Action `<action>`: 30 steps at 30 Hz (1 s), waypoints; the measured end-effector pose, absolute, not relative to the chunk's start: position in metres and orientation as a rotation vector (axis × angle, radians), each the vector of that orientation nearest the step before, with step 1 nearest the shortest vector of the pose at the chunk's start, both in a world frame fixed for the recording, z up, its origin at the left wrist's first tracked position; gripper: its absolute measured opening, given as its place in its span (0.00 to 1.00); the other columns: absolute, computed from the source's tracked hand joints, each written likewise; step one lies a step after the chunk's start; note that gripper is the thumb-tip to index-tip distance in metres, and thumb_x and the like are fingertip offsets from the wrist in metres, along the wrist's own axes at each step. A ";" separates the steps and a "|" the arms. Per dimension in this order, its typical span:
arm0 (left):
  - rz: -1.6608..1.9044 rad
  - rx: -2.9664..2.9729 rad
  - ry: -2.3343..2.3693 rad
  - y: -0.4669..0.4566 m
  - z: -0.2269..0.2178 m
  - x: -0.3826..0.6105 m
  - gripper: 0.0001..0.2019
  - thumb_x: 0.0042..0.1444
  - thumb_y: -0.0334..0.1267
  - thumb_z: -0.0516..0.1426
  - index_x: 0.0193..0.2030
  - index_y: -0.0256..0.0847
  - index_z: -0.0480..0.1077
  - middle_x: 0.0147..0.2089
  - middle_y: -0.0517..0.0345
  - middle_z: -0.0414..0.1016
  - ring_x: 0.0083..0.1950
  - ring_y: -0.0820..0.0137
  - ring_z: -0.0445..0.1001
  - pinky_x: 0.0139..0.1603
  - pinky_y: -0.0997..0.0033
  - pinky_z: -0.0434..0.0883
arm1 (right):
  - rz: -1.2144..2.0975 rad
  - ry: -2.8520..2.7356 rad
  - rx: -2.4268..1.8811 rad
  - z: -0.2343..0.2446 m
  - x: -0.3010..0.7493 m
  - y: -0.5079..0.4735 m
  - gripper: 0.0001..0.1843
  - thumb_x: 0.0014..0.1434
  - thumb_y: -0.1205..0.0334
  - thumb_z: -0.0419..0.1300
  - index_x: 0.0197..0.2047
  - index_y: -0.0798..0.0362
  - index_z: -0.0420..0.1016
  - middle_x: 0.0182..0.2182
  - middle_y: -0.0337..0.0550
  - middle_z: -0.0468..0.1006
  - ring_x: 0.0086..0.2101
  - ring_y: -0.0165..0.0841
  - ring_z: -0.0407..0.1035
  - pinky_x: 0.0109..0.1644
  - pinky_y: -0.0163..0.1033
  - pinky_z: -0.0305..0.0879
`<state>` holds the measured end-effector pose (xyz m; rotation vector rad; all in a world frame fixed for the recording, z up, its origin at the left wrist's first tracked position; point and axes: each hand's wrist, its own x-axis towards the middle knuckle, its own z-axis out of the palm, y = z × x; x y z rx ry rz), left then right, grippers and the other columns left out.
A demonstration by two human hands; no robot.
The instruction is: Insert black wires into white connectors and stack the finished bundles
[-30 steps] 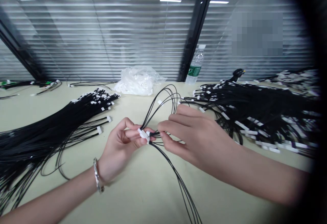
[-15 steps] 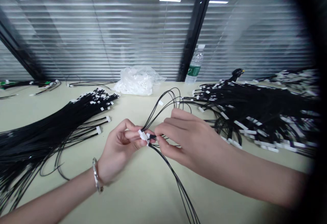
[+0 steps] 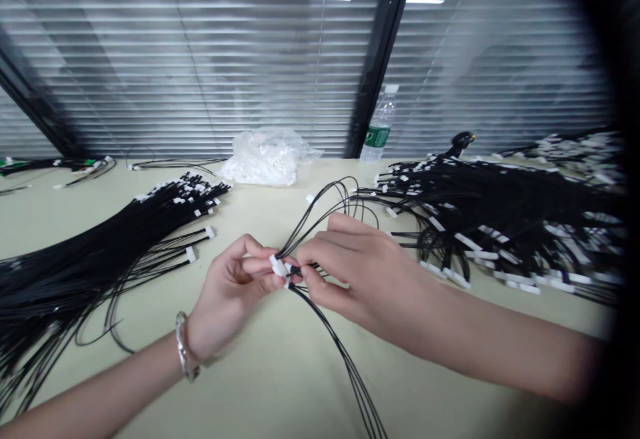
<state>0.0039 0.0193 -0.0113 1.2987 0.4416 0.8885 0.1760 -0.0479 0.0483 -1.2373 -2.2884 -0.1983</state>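
Note:
My left hand (image 3: pixel 227 295) pinches the white connectors (image 3: pixel 278 266) at the ends of a few thin black cables (image 3: pixel 345 359), above the middle of the table. My right hand (image 3: pixel 363 272) meets it from the right, fingertips closed on the same cables just beside the connectors. The cables loop up behind my right hand and also trail down toward the table's near edge. A bracelet (image 3: pixel 184 355) sits on my left wrist.
A long bundle of black cables with white connectors (image 3: pixel 100 245) lies at the left on the pale table (image 3: pixel 270 372). A bigger tangled heap of cables (image 3: pixel 500 212) fills the right. A clear plastic bag (image 3: pixel 270 157) and a water bottle (image 3: pixel 378 129) stand at the back by the blinds.
My right hand has slid a little to the left, closer to the connectors, and the cable loop behind it has dropped lower. My left hand has stayed put.

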 end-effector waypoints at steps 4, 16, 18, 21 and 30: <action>0.890 1.305 0.455 0.018 -0.011 0.003 0.09 0.49 0.24 0.60 0.33 0.39 0.64 0.29 0.61 0.80 0.31 0.76 0.76 0.35 0.79 0.70 | -0.240 -2.306 -1.216 0.046 0.175 -0.048 0.08 0.56 0.71 0.51 0.29 0.59 0.70 0.20 0.36 0.65 0.25 0.27 0.55 0.34 0.34 0.51; 0.885 1.322 0.492 0.019 -0.012 0.003 0.09 0.49 0.25 0.60 0.33 0.39 0.65 0.30 0.61 0.80 0.30 0.78 0.75 0.34 0.79 0.69 | -0.201 -2.346 -1.238 0.040 0.172 -0.044 0.08 0.55 0.73 0.53 0.26 0.57 0.69 0.21 0.38 0.67 0.26 0.28 0.53 0.34 0.35 0.52; 0.891 1.317 0.501 0.019 -0.012 0.002 0.09 0.48 0.25 0.60 0.33 0.39 0.65 0.29 0.61 0.80 0.30 0.77 0.75 0.34 0.78 0.69 | -0.180 -2.345 -1.224 0.039 0.172 -0.045 0.08 0.55 0.72 0.53 0.26 0.57 0.69 0.21 0.37 0.67 0.26 0.28 0.53 0.34 0.35 0.52; 0.889 1.312 0.510 0.019 -0.013 0.001 0.09 0.48 0.25 0.61 0.33 0.38 0.65 0.28 0.61 0.80 0.29 0.77 0.74 0.34 0.78 0.69 | -0.141 -2.345 -1.213 0.036 0.172 -0.045 0.08 0.56 0.72 0.54 0.27 0.57 0.70 0.21 0.37 0.67 0.27 0.28 0.54 0.34 0.36 0.52; 0.891 1.259 0.467 0.023 -0.007 0.005 0.10 0.50 0.26 0.59 0.34 0.40 0.62 0.28 0.60 0.79 0.31 0.73 0.76 0.37 0.73 0.70 | -0.367 -2.263 -1.151 0.046 0.175 -0.047 0.09 0.56 0.72 0.54 0.40 0.58 0.71 0.35 0.44 0.71 0.40 0.33 0.59 0.46 0.40 0.56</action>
